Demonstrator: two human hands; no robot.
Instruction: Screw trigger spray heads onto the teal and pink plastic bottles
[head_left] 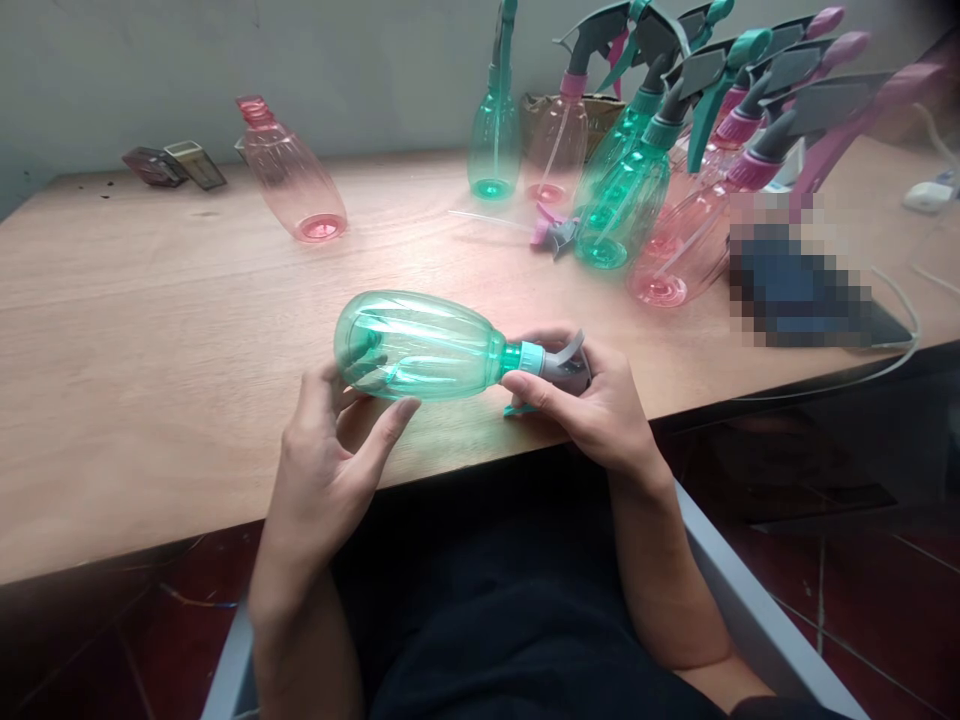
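Observation:
A clear green spray bottle (427, 345) lies sideways in the air just above the table's near edge, its base to the left. My left hand (341, 440) holds it around the base end, fingers behind and beneath, thumb at its lower side. Closed at the neck end, my right hand (596, 400) grips the grey spray head (566, 368), thumb near the light teal collar (532, 358). The collar sits at the bottle's neck; how tightly, I cannot tell. A teal trigger tip (517, 410) shows below the right thumb.
An uncapped pink bottle (292, 175) stands at the back left, near two small boxes (176, 165). A loose pink-and-grey spray head (553, 232) lies mid-table. Several green and pink spray bottles (622, 200) stand at the right, beside a blurred-out dark object (810, 285) and a white cable (911, 330).

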